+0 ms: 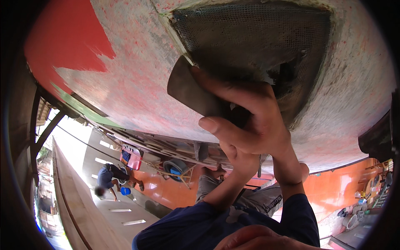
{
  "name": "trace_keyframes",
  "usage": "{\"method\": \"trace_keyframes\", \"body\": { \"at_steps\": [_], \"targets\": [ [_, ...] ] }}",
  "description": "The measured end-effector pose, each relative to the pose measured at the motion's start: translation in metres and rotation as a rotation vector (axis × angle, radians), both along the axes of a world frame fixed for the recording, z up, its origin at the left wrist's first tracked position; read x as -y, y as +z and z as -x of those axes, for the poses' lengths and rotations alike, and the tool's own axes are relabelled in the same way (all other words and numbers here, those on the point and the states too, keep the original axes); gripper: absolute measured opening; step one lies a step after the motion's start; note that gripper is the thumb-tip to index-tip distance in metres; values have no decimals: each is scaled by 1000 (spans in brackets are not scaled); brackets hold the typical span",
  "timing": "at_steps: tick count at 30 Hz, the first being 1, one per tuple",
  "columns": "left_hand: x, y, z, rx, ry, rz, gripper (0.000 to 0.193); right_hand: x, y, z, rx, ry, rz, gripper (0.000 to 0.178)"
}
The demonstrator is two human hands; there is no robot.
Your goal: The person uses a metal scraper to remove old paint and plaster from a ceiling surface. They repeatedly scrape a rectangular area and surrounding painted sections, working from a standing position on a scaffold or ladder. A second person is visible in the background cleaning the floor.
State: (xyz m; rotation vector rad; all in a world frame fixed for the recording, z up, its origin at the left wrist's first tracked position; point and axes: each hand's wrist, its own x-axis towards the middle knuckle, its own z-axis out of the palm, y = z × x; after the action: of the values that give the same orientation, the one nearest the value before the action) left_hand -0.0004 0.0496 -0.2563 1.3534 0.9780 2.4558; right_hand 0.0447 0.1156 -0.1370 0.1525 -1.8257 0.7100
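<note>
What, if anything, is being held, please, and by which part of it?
The right hand holds a dark, curved sheet by its right end, between thumb and fingers; whether the left hand holds anything cannot be told.

The dark, square-holed mesh screen (250,21) looks matt and dusty; whether it is metal or plastic cannot be told. Around it, the broad grey-and-pink painted surface (133,66) is worn, patchy and dull. Left of the screen, the jagged-edged red paint patch (66,37) looks smoother and more even. Overlapping the screen's lower left edge, the dark grey, bent sheet (183,88) is thin and matt. Below the screen, the navy shirt (187,229) is matt cloth, and the orange floor (337,187) smooth and glossy.
</note>
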Motion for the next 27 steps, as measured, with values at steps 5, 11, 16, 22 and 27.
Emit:
{"method": "trace_keyframes", "body": {
  "at_steps": [5,11,16,22,27],
  "targets": [
    [-6,-5,4,-184,204,83,31,-3,5,3,-28,-14,-15,55],
    [-1,0,16,-473,358,141,34,0,7,8,-95,-4,-26,54],
    [5,8,23,-609,541,207,27,4,10,8,-50,-82,7,53],
    [5,14,22,-687,583,213,25,8,15,6,-44,-83,-17,51],
    [0,15,20,-659,652,207,25,11,17,10,-73,-118,-6,50]
  ]
}}
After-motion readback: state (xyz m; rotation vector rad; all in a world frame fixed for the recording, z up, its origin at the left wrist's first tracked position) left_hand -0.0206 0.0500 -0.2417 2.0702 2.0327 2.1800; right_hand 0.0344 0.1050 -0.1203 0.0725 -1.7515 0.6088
